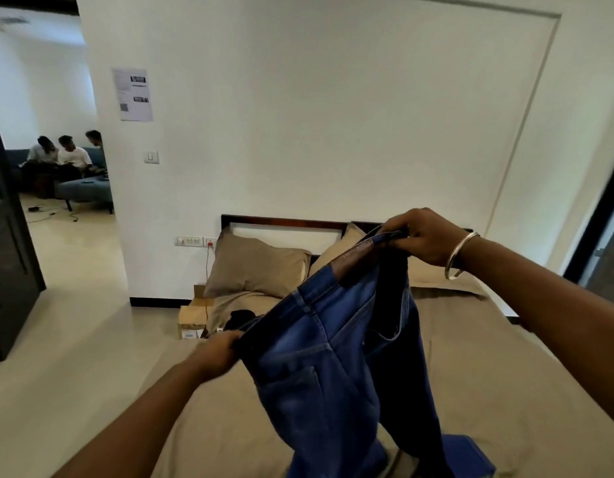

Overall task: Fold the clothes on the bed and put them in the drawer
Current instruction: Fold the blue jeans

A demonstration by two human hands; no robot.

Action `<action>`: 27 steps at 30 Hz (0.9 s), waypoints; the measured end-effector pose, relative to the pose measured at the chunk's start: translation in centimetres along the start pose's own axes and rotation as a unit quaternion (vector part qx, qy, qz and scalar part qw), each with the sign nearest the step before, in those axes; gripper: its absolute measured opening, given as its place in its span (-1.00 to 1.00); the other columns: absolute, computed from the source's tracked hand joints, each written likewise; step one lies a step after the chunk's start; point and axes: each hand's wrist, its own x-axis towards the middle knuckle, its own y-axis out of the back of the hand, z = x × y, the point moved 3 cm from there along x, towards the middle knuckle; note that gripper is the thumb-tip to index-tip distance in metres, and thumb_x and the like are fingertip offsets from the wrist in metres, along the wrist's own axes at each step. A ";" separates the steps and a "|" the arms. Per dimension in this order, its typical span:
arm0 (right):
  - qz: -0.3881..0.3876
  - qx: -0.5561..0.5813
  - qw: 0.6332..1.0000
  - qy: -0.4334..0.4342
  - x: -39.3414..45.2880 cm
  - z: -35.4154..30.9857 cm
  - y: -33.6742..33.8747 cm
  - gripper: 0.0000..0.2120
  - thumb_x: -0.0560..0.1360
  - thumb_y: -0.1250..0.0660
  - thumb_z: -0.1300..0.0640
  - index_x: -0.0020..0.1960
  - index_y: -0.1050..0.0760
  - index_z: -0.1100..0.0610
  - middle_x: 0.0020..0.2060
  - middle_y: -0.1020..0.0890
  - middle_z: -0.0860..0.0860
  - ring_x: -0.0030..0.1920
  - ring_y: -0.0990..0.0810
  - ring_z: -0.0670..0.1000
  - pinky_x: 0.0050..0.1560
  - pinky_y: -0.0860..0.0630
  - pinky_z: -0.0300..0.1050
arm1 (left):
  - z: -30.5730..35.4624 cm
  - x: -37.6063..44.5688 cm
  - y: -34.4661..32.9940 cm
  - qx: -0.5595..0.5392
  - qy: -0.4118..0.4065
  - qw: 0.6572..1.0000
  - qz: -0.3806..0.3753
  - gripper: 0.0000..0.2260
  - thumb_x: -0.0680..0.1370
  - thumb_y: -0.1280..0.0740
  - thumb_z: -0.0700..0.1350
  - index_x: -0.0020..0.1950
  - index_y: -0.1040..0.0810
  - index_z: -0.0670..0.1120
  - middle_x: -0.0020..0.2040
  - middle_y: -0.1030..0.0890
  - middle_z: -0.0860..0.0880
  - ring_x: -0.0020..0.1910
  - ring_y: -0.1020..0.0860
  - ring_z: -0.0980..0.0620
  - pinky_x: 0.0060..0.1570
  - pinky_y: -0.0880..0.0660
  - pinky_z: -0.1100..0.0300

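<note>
Aloft, both hands (421, 238) grip jeans (333, 367) waistband; legs cut off below; dark garment (242, 319) half-hidden

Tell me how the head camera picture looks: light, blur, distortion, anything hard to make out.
Head view: soft, even indoor light, no harsh glare; wide-angle lens bends the wall panel outline and door edges. The left hand is slightly motion-blurred where it grips the jeans; the right hand is sharper. The dark item on the bed behind the jeans is too dim to identify.
</note>
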 end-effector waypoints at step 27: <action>0.218 0.083 0.971 -0.056 0.1 -6.4 20.3 -0.90 0.37 -0.56 0.20 -0.15 -0.68 0.12 -0.12 -0.66 0.03 -0.07 -0.64 0.05 -0.24 -0.67 -0.03 | 22.1 -6.8 40.4 0.385 -0.140 0.858 0.310 -0.84 0.53 -0.36 -0.12 0.01 -0.67 0.12 0.13 -0.51 0.10 0.16 -0.47 -0.02 -0.03 -0.41 0.09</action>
